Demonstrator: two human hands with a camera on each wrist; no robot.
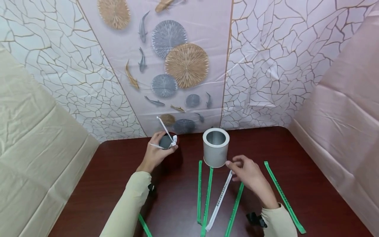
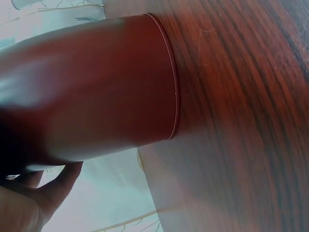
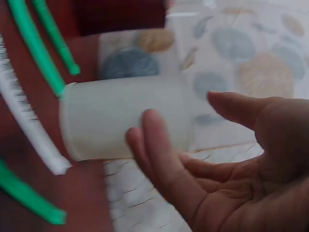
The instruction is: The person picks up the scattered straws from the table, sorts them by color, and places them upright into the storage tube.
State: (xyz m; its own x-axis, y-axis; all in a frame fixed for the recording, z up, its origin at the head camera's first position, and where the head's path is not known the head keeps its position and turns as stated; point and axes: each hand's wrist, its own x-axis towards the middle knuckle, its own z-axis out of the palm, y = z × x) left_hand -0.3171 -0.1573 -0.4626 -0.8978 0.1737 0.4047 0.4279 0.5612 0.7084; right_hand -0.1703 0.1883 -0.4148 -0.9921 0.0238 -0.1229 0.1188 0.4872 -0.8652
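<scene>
Pale yellow-green sleeves (image 1: 130, 200) are stretching forward from the bottom edge over a dark reddish-brown wood-grain table (image 1: 183, 210), each with a small black fitting (image 1: 257, 220) at the wrist. Beyond the left one, the left hand (image 1: 155, 153) is curling its thumb and fingers round the upper part of a dark red, smooth cylindrical canister (image 2: 106, 87), whose base is appearing to meet the tabletop. Slim white paper-like strips (image 1: 164, 126) are poking out of its grey mouth; whether the hand is also pinching any of them, I cannot tell. On the other side, the right hand (image 1: 247, 172) is hovering with thumb and fingers well parted, holding nothing. It is hanging near the far end of a long white strip with dark printing (image 1: 219, 200), which is lying slantwise on the table, and just beside an off-white cylindrical canister with a thick rim (image 1: 215, 154), which is standing upright. Long flat green strips (image 1: 235, 209) are lying about the table, two of them close together left of the printed white one, another out beyond the right hand. Behind everything, a patterned cloth backdrop (image 1: 186, 65) is hanging.
</scene>
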